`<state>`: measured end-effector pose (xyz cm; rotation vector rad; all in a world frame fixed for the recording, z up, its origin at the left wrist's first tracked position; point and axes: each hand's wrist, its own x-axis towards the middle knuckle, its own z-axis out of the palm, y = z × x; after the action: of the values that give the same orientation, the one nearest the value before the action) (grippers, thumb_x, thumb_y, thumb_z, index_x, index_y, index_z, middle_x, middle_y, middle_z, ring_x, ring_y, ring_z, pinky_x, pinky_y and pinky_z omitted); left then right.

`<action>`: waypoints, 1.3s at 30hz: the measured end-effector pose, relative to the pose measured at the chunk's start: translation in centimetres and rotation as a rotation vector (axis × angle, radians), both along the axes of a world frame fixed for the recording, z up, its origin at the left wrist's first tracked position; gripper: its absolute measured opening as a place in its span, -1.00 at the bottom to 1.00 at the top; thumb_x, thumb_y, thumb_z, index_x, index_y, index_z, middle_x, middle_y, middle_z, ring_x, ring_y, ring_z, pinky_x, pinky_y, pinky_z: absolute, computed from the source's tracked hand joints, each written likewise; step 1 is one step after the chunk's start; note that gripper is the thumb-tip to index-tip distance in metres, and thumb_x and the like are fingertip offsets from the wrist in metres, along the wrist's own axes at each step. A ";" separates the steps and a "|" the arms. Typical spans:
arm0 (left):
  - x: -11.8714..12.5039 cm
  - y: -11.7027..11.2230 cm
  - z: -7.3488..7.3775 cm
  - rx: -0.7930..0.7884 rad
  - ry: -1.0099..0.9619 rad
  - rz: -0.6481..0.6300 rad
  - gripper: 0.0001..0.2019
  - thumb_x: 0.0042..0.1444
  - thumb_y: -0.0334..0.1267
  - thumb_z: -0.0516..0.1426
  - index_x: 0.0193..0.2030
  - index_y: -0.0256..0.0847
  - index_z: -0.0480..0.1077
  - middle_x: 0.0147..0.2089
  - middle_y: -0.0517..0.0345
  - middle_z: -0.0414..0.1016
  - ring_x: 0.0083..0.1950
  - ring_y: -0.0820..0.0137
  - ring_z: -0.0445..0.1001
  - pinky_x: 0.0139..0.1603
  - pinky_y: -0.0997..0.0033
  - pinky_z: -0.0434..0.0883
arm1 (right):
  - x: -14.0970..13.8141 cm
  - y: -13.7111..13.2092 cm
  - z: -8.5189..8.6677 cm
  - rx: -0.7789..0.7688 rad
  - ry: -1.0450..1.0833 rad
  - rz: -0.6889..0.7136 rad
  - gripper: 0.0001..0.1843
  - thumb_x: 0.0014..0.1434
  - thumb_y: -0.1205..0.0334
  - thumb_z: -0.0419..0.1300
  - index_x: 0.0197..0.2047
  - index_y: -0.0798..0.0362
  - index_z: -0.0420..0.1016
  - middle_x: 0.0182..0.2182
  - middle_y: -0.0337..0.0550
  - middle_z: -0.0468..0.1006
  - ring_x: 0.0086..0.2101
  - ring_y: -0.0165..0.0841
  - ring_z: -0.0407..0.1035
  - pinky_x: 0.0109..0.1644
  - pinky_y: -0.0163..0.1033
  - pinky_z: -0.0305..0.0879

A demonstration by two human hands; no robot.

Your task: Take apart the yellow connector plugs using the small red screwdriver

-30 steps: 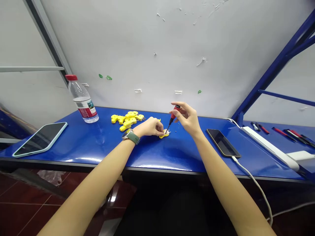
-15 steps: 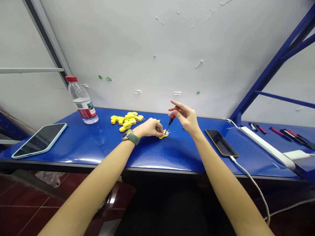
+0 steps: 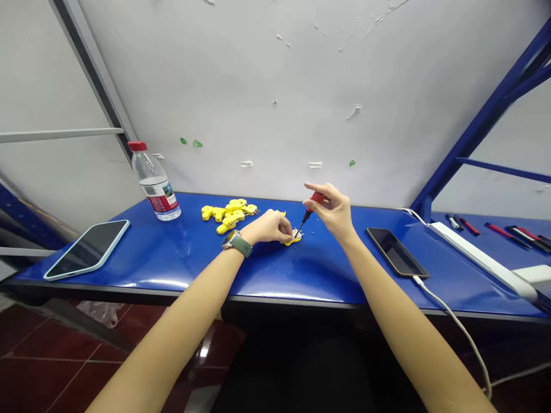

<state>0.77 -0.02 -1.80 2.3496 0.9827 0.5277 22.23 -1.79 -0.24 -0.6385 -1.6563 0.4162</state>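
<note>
My right hand (image 3: pixel 333 209) grips a red-handled screwdriver (image 3: pixel 316 198), its dark shaft slanting down to the left. The tip meets a small yellow and white part (image 3: pixel 293 240) with thin metal pins on the blue tabletop. My left hand (image 3: pixel 274 228), a watch (image 3: pixel 237 242) on its wrist, has its fingers closed on the left side of this part, hiding some of it. Left of that hand lies a pile of similar yellow parts (image 3: pixel 232 213). A few tiny dark bits, too small to name, are scattered near the screwdriver.
A water bottle (image 3: pixel 155 186) and a light-blue-cased tablet or phone (image 3: pixel 88 249) stand and lie at the left. Toward the right are a phone (image 3: pixel 396 252) on a white cable, a white power strip (image 3: pixel 482 261) and several pens (image 3: pixel 508 235). A wall rises behind the table.
The whole view has shifted slightly to the right. My right hand's fingers have moved around the screwdriver handle, while the left hand stays on the yellow and white part.
</note>
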 end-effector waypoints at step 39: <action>-0.1 0.1 -0.1 0.025 0.013 -0.035 -0.85 0.07 -0.21 0.31 -0.33 -0.26 0.64 -0.43 0.12 0.67 -0.38 0.37 0.62 -0.34 0.51 0.41 | 1.1 0.8 -0.2 -0.140 0.077 0.157 -0.46 0.28 -0.16 0.28 0.23 -0.10 0.55 0.02 -0.03 0.64 -0.08 -0.19 0.59 0.07 0.01 0.53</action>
<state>0.70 0.11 -1.88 2.3907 0.9439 0.5153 23.35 -1.00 -0.46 -0.5897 -1.6191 0.6670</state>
